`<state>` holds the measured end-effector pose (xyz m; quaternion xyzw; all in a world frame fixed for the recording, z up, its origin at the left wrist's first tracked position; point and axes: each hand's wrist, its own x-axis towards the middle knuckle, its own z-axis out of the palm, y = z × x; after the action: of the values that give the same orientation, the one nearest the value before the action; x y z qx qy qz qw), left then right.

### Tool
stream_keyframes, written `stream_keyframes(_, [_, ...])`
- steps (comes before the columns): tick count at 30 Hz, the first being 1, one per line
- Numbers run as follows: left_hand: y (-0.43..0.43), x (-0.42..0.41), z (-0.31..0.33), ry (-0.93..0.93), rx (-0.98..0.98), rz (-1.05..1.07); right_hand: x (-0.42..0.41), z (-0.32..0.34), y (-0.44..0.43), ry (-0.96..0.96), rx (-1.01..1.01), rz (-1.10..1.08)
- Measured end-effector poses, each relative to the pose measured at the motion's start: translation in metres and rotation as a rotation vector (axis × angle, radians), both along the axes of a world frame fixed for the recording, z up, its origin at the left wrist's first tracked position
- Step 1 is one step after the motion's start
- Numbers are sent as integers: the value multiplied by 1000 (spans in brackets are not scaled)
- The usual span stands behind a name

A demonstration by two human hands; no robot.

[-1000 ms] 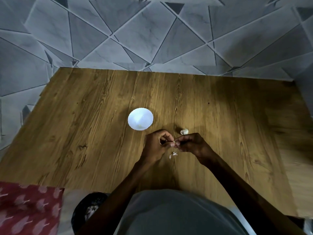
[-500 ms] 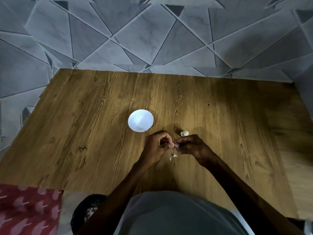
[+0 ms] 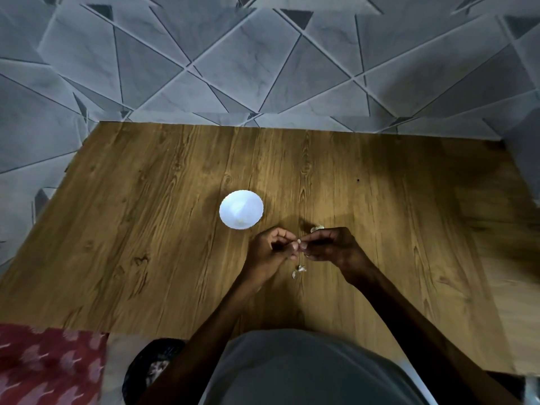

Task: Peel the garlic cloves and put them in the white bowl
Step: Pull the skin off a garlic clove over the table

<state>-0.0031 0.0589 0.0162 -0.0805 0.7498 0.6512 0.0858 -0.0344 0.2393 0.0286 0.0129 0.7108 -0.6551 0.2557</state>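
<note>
Both hands are working close together just above the wooden worktop [image 3: 146, 229], a bit in front of the person's grey shirt [image 3: 306, 369]. The left hand [image 3: 270, 252] and right hand [image 3: 331, 248] meet fingertip to fingertip, and both are pinching the same small garlic clove [image 3: 298, 244] between thumbs and fingers. You can only see a pale sliver of it, so how much skin is on it I can't tell. Right under the hands, a few bits of papery peel [image 3: 298, 270] lie on the wood. A second clove [image 3: 317, 228] sits on the worktop just behind the right hand's knuckles, partly hidden by them. The white bowl [image 3: 241, 209] stands on the worktop near the left hand, up and to the left of it, not touching. There's something small and pale near its front inner edge, but it's too washed out to say what. Off the near left corner of the worktop there's a red patterned cloth [image 3: 43, 366] and a dark round thing [image 3: 152, 366] beside it. The floor [image 3: 248, 59] past the worktop is grey marble-look tile in triangles.
</note>
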Motion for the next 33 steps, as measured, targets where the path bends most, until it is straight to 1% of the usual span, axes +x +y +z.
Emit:
stream_keyframes(2, [1, 0, 5, -70, 79, 21, 0, 0, -1, 64, 92, -8])
stream_keyframes(4, [1, -1, 7, -108, 105, 34, 1, -1, -3, 94, 133, -17])
stream_keyframes(11, [3, 0, 12, -93, 104, 55, 2, -1, -3, 199, 214, 8])
stream_keyframes(17, [6, -1, 15, -87, 82, 70, 1, 2, -3, 245, 202, 4])
stream_keyframes(22, [4, -2, 20, -126, 189, 44, 2, 4, -3, 340, 206, -26])
stream_keyframes(23, [2, -2, 20, -98, 164, 32, 2, 4, -3, 350, 213, -27])
stream_keyframes(27, [-3, -1, 21, 60, -35, -38, 1, 6, -5, 370, 232, -32])
stream_keyframes(30, [-2, -2, 22, 87, -72, -41, 3, 8, -5, 382, 206, -27])
stream_keyframes(33, [-1, -2, 24, 68, -62, -33, 4, 10, -4, 397, 167, -25])
